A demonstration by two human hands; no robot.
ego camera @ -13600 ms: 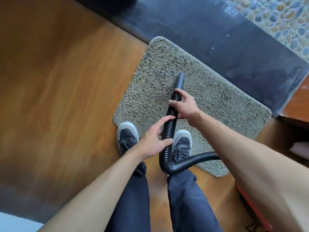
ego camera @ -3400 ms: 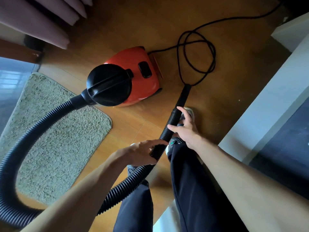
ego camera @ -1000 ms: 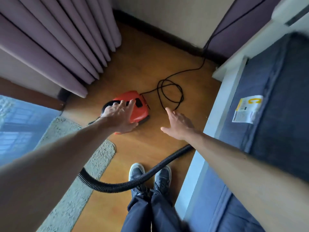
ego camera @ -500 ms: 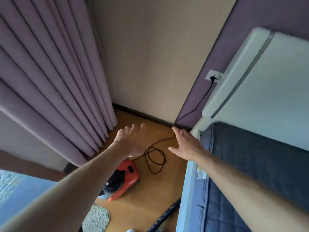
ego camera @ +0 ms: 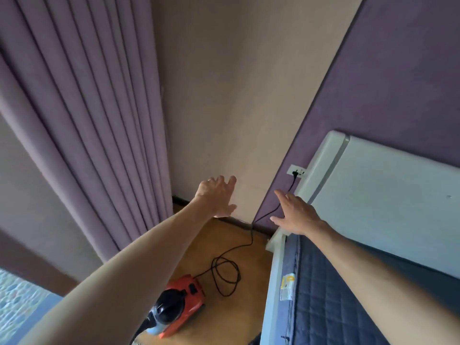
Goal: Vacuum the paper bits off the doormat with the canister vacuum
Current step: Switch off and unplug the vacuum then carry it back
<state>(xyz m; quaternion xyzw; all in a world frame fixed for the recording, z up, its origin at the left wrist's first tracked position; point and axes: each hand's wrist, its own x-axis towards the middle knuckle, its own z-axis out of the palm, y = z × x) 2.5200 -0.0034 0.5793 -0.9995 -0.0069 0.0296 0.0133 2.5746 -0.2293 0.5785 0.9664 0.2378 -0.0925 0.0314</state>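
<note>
The red canister vacuum with its black domed top sits on the wooden floor at the bottom centre. Its black cord loops on the floor and runs up the wall to a plug in the white socket. My left hand is stretched forward in the air, fingers spread, holding nothing. My right hand reaches forward too, open, below and left of the socket, above the bed corner. The doormat and most of the hose are out of view.
Mauve curtains hang on the left. A bed with a dark quilted mattress and a white headboard fills the right. A beige wall meets a purple wall ahead.
The view has tilted up from the floor toward the walls. Both hands let go of the hose, the left left the vacuum, and both now reach out toward the wall and socket.
</note>
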